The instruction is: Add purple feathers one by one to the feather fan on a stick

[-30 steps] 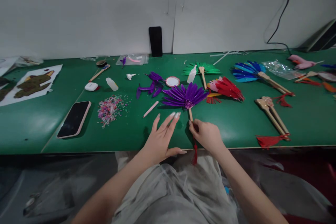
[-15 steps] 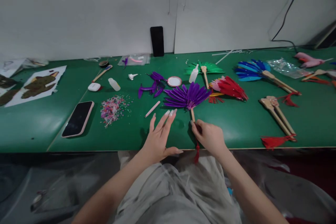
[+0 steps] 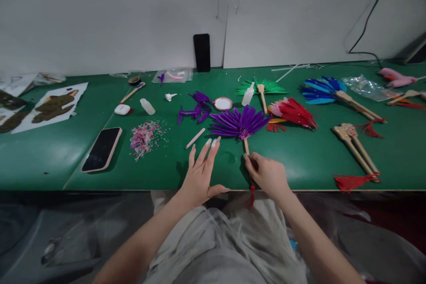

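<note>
A purple feather fan (image 3: pixel 240 123) lies spread on the green table, with small pink bits where its feathers meet the wooden handle. My right hand (image 3: pixel 268 173) grips that handle between thumb and curled fingers; a red tassel (image 3: pixel 252 193) hangs from its lower end over the table edge. Left of the fan my left hand (image 3: pixel 201 177) is open, fingers spread and holding nothing. Just beyond its fingertips lies a thin pink stick (image 3: pixel 195 138). Loose purple feathers (image 3: pixel 199 108) and a round white disc with a red rim (image 3: pixel 222 104) lie behind the fan.
To the left are a phone (image 3: pixel 101 150), a heap of coloured chips (image 3: pixel 145 139) and a small bottle (image 3: pixel 147 106). Another bottle (image 3: pixel 248 94) stands by a green fan (image 3: pixel 276 87). Red feathers (image 3: pixel 294 113), a blue fan (image 3: pixel 321 90) and wooden handles (image 3: pixel 356 148) lie to the right.
The whole view has shifted slightly, so the table things appear a little further right. My hands keep their poses, and the right hand still holds the fan's handle.
</note>
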A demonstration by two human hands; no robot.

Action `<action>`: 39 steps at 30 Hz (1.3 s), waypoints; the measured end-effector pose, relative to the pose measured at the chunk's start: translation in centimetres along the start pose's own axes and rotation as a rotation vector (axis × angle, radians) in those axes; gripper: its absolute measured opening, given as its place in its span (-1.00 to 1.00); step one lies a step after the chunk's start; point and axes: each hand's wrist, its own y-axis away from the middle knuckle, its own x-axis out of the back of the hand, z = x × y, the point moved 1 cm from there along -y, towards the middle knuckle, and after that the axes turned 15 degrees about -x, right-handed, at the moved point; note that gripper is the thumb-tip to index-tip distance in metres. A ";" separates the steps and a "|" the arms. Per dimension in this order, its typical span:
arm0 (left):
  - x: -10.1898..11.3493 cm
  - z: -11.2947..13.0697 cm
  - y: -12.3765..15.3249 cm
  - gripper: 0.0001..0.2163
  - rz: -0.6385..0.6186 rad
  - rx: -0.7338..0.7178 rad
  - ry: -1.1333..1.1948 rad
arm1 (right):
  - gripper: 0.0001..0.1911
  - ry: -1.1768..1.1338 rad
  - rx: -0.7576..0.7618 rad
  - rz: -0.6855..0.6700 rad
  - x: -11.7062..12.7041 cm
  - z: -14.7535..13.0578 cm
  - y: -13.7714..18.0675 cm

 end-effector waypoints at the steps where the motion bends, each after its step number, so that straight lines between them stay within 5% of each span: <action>1: 0.0 0.0 0.0 -0.13 -0.016 -0.014 0.002 | -0.59 0.000 0.001 0.001 0.0 0.0 0.0; 4: -0.2 -0.2 -0.2 -0.13 -0.127 -0.114 0.030 | -0.58 0.000 0.001 0.006 0.0 0.0 0.0; 8: -0.1 -0.8 -0.3 -0.13 -0.033 -0.017 0.023 | -0.58 -0.001 0.007 0.007 -0.1 0.0 0.0; 12: 0.0 -1.2 -0.3 -0.16 -0.134 -0.097 0.063 | -0.59 -0.004 0.016 0.010 -0.1 0.1 0.0; 16: 0.3 -1.3 -0.4 -0.13 -0.037 -0.016 0.054 | -0.57 -0.013 0.029 0.011 -0.1 0.1 0.0; 20: 0.3 -1.0 -0.6 -0.16 -0.158 -0.092 0.079 | -0.54 -0.017 0.032 0.018 -0.1 0.1 0.0; 24: 0.3 -0.7 -0.9 -0.12 -0.037 -0.024 0.074 | -0.55 -0.017 0.031 0.018 -0.1 0.1 0.1; 28: -0.3 -0.4 -1.1 -0.15 -0.155 -0.142 0.066 | -0.55 -0.012 0.028 0.019 -0.1 0.0 0.1; 32: -0.4 -0.4 -1.1 -0.08 -0.048 -0.079 0.036 | -0.55 -0.013 0.028 0.013 0.0 0.0 0.1; 37: -0.6 -0.2 -1.2 -0.15 -0.167 -0.151 0.048 | -0.57 -0.012 0.015 0.009 0.0 0.0 0.0; 39: -0.6 -0.1 -1.4 -0.12 -0.112 -0.109 0.042 | -0.57 -0.014 0.016 0.004 0.0 0.0 0.1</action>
